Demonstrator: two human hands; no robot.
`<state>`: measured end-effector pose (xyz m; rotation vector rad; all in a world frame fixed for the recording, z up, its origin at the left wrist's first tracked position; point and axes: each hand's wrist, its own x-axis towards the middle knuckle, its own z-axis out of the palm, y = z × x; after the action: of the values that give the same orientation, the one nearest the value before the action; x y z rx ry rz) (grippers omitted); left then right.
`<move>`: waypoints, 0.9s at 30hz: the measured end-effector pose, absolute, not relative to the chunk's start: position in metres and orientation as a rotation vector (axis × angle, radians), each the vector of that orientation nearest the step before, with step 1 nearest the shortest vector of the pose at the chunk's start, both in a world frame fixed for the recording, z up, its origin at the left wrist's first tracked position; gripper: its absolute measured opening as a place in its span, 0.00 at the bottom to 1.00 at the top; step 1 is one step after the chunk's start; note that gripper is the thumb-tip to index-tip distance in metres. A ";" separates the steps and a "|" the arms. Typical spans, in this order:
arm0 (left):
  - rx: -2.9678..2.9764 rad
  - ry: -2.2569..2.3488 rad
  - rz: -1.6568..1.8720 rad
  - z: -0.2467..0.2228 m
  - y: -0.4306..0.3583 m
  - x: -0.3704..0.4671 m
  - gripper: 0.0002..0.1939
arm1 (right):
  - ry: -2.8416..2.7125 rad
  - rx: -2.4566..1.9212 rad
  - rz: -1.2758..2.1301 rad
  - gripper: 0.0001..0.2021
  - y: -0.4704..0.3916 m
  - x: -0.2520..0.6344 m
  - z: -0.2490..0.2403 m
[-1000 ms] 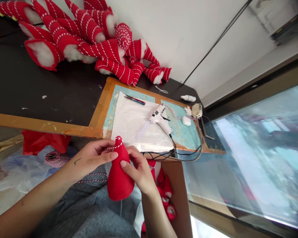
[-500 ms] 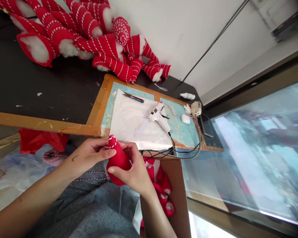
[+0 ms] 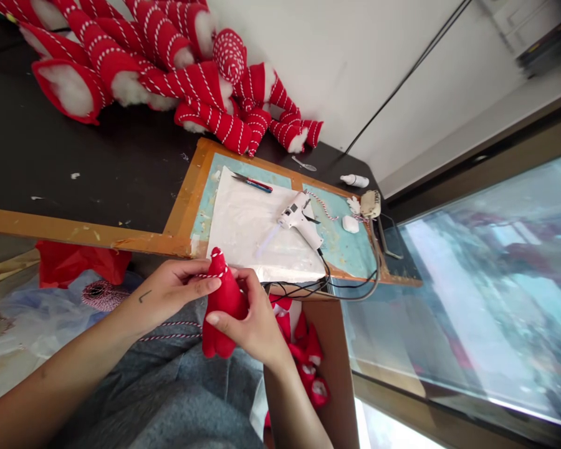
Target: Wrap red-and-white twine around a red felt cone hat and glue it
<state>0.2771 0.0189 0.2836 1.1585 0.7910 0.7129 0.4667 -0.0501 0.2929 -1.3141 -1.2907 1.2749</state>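
In front of me a red felt cone (image 3: 224,299) points tip up, with red-and-white twisted cord wound near its top. My right hand (image 3: 247,318) is closed round the cone's body from the right. Thumb and fingers of my left hand (image 3: 187,287) pinch the cord (image 3: 209,275) against the cone's upper left side. More cord (image 3: 171,331) trails across my lap to the left, where a spool of cord (image 3: 103,295) lies. Beyond my hands a white glue gun (image 3: 297,218) rests on a white sheet (image 3: 236,224), near a pair of thread snips (image 3: 252,182).
Several red cord-wrapped cones (image 3: 196,87) stuffed with white fibre are piled along the wall. A cardboard box (image 3: 334,374) holding red pieces stands below at right. Black cables (image 3: 325,274) hang over the table edge. A small white bottle (image 3: 354,180) lies at the back right.
The cone has turned more upright and shifted slightly; its tip stands higher and its lower edge shows folds. The cord now crosses its front below the tip. Both hands keep their hold.
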 end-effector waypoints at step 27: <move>1.057 0.769 0.716 0.279 0.021 0.275 0.20 | -1.223 -1.194 1.417 0.17 -0.046 0.465 0.287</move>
<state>0.2752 0.0210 0.2786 1.0569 0.7692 0.7165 0.4652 -0.0459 0.2869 -1.1935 -1.2230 1.4166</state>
